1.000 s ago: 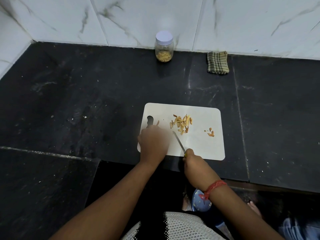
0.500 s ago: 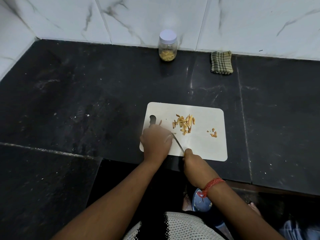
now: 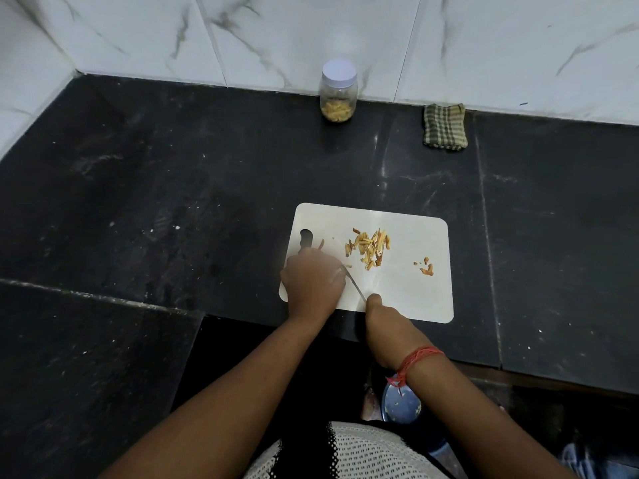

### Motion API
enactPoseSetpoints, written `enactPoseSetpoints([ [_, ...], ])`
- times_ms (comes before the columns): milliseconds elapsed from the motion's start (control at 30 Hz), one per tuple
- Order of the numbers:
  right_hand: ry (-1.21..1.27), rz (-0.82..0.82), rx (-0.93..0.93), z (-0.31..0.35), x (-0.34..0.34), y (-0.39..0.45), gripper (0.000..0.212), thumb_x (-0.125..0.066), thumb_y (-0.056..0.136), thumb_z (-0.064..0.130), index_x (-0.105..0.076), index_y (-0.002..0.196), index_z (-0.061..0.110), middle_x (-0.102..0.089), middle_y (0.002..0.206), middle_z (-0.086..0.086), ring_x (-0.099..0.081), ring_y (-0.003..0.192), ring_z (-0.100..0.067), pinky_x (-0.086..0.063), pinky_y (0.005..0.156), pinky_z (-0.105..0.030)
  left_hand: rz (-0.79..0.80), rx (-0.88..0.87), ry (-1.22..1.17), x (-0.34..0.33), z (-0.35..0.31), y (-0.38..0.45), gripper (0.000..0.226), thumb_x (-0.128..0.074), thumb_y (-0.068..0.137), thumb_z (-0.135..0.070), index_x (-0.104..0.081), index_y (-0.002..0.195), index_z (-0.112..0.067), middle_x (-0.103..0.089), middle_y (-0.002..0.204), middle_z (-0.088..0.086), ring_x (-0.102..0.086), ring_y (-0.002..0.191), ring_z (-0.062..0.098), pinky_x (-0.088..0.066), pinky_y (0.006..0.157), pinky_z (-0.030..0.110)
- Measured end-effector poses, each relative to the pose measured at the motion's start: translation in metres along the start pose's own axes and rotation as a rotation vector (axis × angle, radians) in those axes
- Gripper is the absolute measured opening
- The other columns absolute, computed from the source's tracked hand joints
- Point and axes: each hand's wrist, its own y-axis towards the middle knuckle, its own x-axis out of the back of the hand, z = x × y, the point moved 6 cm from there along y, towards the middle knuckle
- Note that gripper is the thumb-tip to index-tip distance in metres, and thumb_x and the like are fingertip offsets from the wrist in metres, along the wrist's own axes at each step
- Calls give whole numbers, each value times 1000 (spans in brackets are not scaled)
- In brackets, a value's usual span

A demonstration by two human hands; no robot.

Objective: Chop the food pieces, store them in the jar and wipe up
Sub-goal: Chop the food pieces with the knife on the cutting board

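On the one white cutting board (image 3: 408, 288), your food pieces (image 3: 368, 248) lie in one pile, one scrap cluster (image 3: 425, 267) at its 3 o'clock. Your right hand (image 3: 387, 319) grips the one knife (image 3: 352, 281); your left hand (image 3: 313, 281) curls over something unseen. One lidded jar (image 3: 338, 91) at 12, one cloth (image 3: 445, 126) at 1.

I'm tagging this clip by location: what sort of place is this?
Most likely a home kitchen counter: a dark stone worktop against marble-look wall tiles, with a white cutting board and a lidded jar of chopped food.
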Motion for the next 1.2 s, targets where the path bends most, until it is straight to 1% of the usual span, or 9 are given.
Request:
enactPoseSetpoints([
  [167, 5, 27, 3, 0, 5, -2, 31, -41, 91, -4, -36, 121, 4, -64, 98, -17, -51, 71, -27, -41, 66, -33, -11, 5, 2, 0, -1, -1, 12, -71, 86, -36, -73, 97, -35, -53, 112, -13, -43, 114, 17, -25, 103, 34],
  [567, 19, 43, -15, -8, -2, -9, 28, -41, 91, -3, -36, 117, 6, -61, 91, -15, -51, 70, -26, -44, 68, -36, -25, -18, 27, 0, -1, -3, 10, -71, 86, -36, -71, 96, -36, -52, 111, -12, -43, 111, 17, -27, 103, 36],
  [767, 76, 62, -12, -18, -9, -20, 17, -39, 93, -2, -34, 101, 12, -52, 80, -5, -53, 68, -23, -42, 63, -32, -13, -19, 22, -1, 1, -2, 10, -70, 87, -37, -71, 97, -36, -52, 112, -12, -43, 112, 17, -26, 102, 35],
  [867, 295, 102, -18, -22, -7, -19, 4, -40, 99, 11, -39, 96, 9, -47, 74, -1, -44, 57, -13, -35, 46, -18, 4, -32, 19, 0, 2, -3, 11, -69, 89, -38, -71, 99, -36, -52, 113, -12, -42, 114, 17, -26, 103, 36],
  [933, 450, 78, -30, -23, -6, -20, 13, -42, 102, 21, -44, 98, 9, -45, 69, 0, -40, 49, -11, -28, 34, -15, 8, -35, 6, 0, 3, -3, 11, -69, 89, -39, -72, 100, -36, -52, 113, -12, -43, 114, 17, -26, 103, 35],
  [1000, 483, 17, -35, -22, -3, -19, 14, -42, 102, 25, -45, 100, 12, -52, 75, -3, -50, 56, -16, -38, 41, -22, 11, -33, 1, 0, 5, -3, 12, -70, 88, -39, -72, 100, -35, -51, 113, -12, -43, 114, 17, -26, 103, 35],
  [1033, 435, -14, -25, -22, -3, -17, 13, -41, 103, 25, -45, 101, 12, -58, 81, -6, -56, 66, -20, -45, 51, -29, 11, -32, 0, 0, 5, -4, 12, -71, 88, -38, -72, 99, -35, -51, 113, -12, -43, 114, 17, -27, 102, 35],
  [1100, 322, -49, 8, -19, -3, -12, 10, -41, 102, 22, -42, 100, 13, -63, 89, -12, -60, 81, -30, -45, 67, -36, 7, -30, -10, 0, 6, -4, 12, -71, 87, -38, -72, 98, -35, -51, 112, -13, -43, 113, 17, -26, 102, 33],
  [1200, 230, -62, 47, -16, -4, -3, 7, -39, 101, 16, -36, 94, 14, -61, 83, -13, -57, 76, -35, -39, 63, -37, 9, -31, -13, 1, 6, -4, 11, -72, 87, -38, -71, 97, -35, -51, 112, -13, -42, 113, 16, -26, 102, 33],
])
